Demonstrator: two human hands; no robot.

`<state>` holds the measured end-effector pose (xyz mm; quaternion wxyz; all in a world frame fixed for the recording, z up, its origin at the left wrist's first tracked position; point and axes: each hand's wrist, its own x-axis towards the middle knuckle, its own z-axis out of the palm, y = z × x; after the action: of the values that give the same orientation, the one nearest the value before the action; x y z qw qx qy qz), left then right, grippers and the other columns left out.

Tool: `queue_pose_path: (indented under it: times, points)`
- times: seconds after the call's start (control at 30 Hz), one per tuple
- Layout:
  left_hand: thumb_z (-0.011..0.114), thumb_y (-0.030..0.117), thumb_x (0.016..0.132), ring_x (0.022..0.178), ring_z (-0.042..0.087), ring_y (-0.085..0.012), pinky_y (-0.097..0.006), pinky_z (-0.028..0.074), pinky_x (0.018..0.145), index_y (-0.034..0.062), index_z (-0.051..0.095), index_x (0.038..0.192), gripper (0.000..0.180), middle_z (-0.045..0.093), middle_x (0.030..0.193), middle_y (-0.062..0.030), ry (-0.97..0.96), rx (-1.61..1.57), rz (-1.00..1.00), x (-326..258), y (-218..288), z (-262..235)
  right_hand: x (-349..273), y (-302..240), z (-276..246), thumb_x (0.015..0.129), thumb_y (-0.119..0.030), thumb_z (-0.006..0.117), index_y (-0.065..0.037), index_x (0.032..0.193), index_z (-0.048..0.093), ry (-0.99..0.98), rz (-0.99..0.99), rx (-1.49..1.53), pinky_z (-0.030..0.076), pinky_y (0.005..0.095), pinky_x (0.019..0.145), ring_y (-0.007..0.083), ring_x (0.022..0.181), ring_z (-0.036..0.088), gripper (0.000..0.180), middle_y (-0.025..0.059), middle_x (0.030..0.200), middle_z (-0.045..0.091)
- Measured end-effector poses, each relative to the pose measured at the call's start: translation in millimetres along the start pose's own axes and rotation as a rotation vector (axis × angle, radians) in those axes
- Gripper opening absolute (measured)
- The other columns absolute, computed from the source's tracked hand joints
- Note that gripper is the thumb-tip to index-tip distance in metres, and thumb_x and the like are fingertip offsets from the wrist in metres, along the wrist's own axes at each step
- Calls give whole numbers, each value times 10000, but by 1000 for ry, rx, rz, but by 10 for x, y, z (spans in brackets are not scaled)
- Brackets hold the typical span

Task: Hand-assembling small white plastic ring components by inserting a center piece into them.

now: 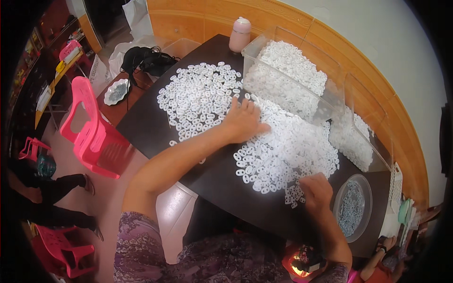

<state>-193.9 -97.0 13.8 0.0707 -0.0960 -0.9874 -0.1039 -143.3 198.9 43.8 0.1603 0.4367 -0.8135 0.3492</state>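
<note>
Small white oval plastic pieces, seemingly with two holes each, lie in a large right-hand heap [288, 146] on the dark table [222, 200]. A second, looser spread of the same pieces [200, 96] lies to its left. My left hand [243, 121] reaches across to the far left side of the right-hand heap, fingers stretched out and touching pieces there. By the near right edge of that heap is my right hand [317, 191], its fingers curled in. Whatever may be between those fingers is hidden. A few pieces [293, 195] lie just left of it.
Two clear plastic bins [283, 78] [349, 134] of white pieces line the far side. A pink bottle [240, 35] stands behind. A round clear tub [351, 207] of small metal screws or nails sits at right. Pink chairs [89, 127] and another person's legs [56, 200] are at left.
</note>
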Motion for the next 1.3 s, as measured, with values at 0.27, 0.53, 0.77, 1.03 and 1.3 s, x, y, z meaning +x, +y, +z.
queue_pose_path:
  times: [0.27,0.53,0.77,1.03,1.3]
  points:
    - [469,402,897,1083,462,-323,-600,256,965,-6,544,1026,435,543,1044,-189,309,-9,75,-228,-36,-2,-5,-10,-76,639,109,679,-7,819,641,-3,-35,-70,440,314,555,246,648,560,218,100,747,615]
    - [547,127,816,965,547,-312,-526,307,849,80,595,891,102,614,878,-102,498,93,-127,-203,-842,-172,-5,-41,-77,723,40,637,-8,804,630,-10,1,-60,428,330,577,267,644,549,94,103,732,607]
    - [526,33,768,871,535,-276,-436,311,799,67,596,882,138,626,828,-78,539,-39,45,-327,-525,-236,-16,-8,-59,659,106,672,7,820,637,-16,18,-45,424,311,545,245,632,544,192,102,724,604]
    - [483,-76,690,829,499,-269,-380,313,802,41,583,1113,450,606,819,-98,458,-90,16,-431,-475,-179,-36,-12,-54,677,97,668,8,823,637,-21,17,-41,426,317,550,249,638,542,174,109,736,605]
    - [485,-67,686,850,492,-277,-404,323,817,3,549,1054,380,567,891,-124,365,-140,188,-554,-198,-146,-65,13,-50,686,83,668,2,823,640,-21,25,-55,430,319,555,253,640,546,161,108,741,606]
